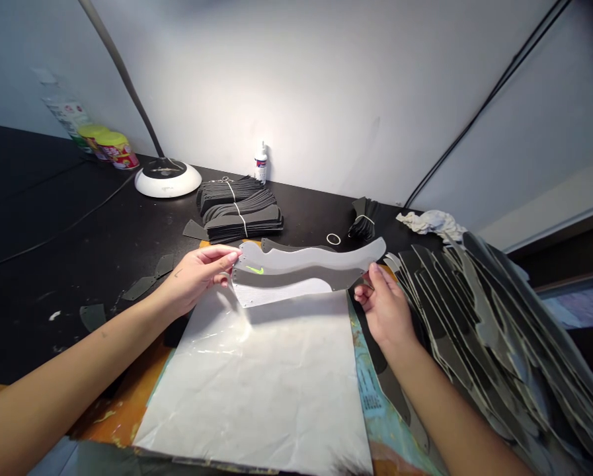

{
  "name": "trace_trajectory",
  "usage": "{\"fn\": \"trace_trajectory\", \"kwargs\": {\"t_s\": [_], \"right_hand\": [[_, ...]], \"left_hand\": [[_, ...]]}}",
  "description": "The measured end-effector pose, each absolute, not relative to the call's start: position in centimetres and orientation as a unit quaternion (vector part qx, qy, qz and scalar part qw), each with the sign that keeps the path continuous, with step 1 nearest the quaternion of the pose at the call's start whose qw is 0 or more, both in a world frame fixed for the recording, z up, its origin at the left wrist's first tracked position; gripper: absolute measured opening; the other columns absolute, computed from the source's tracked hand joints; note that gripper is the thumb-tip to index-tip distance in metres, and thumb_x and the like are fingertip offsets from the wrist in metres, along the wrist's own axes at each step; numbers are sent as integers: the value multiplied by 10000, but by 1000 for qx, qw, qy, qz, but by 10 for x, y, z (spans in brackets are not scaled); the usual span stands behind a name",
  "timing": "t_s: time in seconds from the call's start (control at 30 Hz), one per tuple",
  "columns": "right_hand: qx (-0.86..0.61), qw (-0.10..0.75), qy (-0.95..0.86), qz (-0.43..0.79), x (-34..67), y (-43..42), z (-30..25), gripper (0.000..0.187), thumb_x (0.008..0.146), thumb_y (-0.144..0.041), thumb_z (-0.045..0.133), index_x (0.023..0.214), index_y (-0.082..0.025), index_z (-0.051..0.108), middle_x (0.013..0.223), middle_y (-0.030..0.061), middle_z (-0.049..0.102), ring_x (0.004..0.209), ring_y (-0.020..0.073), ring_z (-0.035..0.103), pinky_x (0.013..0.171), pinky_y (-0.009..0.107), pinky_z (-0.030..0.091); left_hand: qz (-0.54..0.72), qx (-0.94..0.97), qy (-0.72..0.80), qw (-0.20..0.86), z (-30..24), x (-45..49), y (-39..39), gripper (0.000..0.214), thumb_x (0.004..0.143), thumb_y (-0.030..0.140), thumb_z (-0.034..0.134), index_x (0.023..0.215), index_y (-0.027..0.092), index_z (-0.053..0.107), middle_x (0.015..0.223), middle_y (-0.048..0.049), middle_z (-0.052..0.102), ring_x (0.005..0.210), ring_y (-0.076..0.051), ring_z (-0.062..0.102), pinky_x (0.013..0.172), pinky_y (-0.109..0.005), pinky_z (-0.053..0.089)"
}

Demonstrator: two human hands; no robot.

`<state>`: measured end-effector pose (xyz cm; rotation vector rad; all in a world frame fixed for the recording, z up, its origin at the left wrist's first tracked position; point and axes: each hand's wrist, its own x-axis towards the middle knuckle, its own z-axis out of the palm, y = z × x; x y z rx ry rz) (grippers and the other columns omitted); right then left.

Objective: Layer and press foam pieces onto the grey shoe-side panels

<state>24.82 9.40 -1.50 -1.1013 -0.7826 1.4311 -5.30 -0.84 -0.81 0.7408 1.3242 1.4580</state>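
Note:
Both my hands hold up a curved grey shoe-upper piece (pixel 301 259) with a small neon-green swoosh (pixel 254 270) near its left end. My left hand (pixel 194 277) pinches its left end, and my right hand (pixel 383 307) grips its lower right edge. A white mesh lining (pixel 271 292) shows under the piece. Just below lies a crumpled translucent white plastic sheet (pixel 251 377), which the piece overlaps at its top edge. A dark grey strip (pixel 289 246) lies behind the piece, partly hidden by it.
A tall heap of grey cut pieces (pixel 489 337) rises at the right. Tied bundles of black pieces (pixel 239 208), a glue bottle (pixel 261 164), a round white lamp base (pixel 168 178), and canisters (pixel 110 149) stand on the black table (pixel 53 225). Small dark scraps lie left.

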Motion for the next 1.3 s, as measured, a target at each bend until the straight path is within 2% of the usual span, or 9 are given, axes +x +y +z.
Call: {"fn": "trace_trajectory", "kwargs": {"t_s": [0.27, 0.4, 0.6, 0.77, 0.9, 1.0, 1.1, 1.2, 1.3], "right_hand": [[-461, 544, -343, 612, 248, 94, -12, 653, 356, -515, 1014, 779, -182, 644, 636, -96, 620, 430, 33, 555, 397, 122, 436], [-456, 536, -365, 609, 249, 93, -14, 628, 401, -536, 1002, 765, -184, 629, 640, -94, 612, 446, 30, 560, 416, 119, 433], [-456, 513, -419, 595, 249, 92, -15, 583, 512, -563, 951, 764, -193, 576, 614, -98, 542, 476, 51, 562, 439, 141, 423], [-448, 505, -452, 584, 250, 91, -18, 480, 663, -464, 830, 1000, -235, 576, 745, -60, 616, 529, 98, 568, 483, 213, 465], [-466, 498, -487, 545, 254, 92, -25, 581, 723, -417, 704, 1253, -244, 543, 855, -9, 647, 619, 156, 590, 501, 265, 479], [-500, 478, -555, 462, 260, 92, -29, 554, 848, -493, 595, 1341, -244, 549, 922, 26, 652, 725, 193, 620, 565, 293, 494], [-526, 432, -653, 332, 265, 90, -28, 507, 973, -550, 451, 1367, -250, 560, 990, 63, 689, 844, 236, 656, 723, 364, 529], [-516, 370, -745, 204, 264, 87, -24, 465, 974, -512, 480, 1326, -229, 590, 1035, 103, 719, 961, 304, 675, 852, 462, 530], [-458, 369, -807, 57, 261, 84, -20, 403, 941, -416, 557, 1255, -182, 651, 1247, 177, 662, 1187, 371, 609, 991, 542, 489]], "left_hand": [[612, 302, 542, 491, -9, -54, -7, 470, 540, 471, 1014, 844, 168, 824, 773, -26, 654, 585, -61, 510, 500, -145, 450], [616, 303, 534, 494, -13, -57, -7, 445, 603, 470, 992, 879, 171, 812, 796, -25, 674, 596, -65, 546, 519, -143, 480], [622, 296, 535, 490, -14, -58, -5, 481, 609, 468, 989, 928, 171, 786, 796, -13, 681, 598, -67, 576, 508, -130, 487], [622, 296, 542, 481, -12, -57, -6, 523, 606, 454, 991, 989, 178, 766, 832, -12, 678, 628, -61, 578, 509, -105, 465], [602, 329, 558, 467, -12, -57, -7, 620, 658, 593, 920, 1074, 173, 732, 821, -13, 645, 621, -80, 558, 493, -138, 454], [528, 416, 589, 450, -10, -59, -10, 622, 704, 542, 903, 1161, 183, 683, 679, 38, 551, 556, -85, 491, 458, -148, 374], [390, 547, 582, 457, -4, -63, -14, 517, 759, 488, 860, 1146, 186, 696, 617, 57, 497, 513, -87, 435, 461, -179, 321], [259, 677, 555, 409, 2, -65, -19, 385, 849, 510, 765, 1068, 194, 752, 737, -7, 634, 624, -128, 544, 536, -210, 375], [188, 745, 538, 345, 5, -64, -21, 395, 918, 545, 680, 1120, 215, 763, 896, -40, 732, 721, -158, 628, 618, -236, 430]]}}
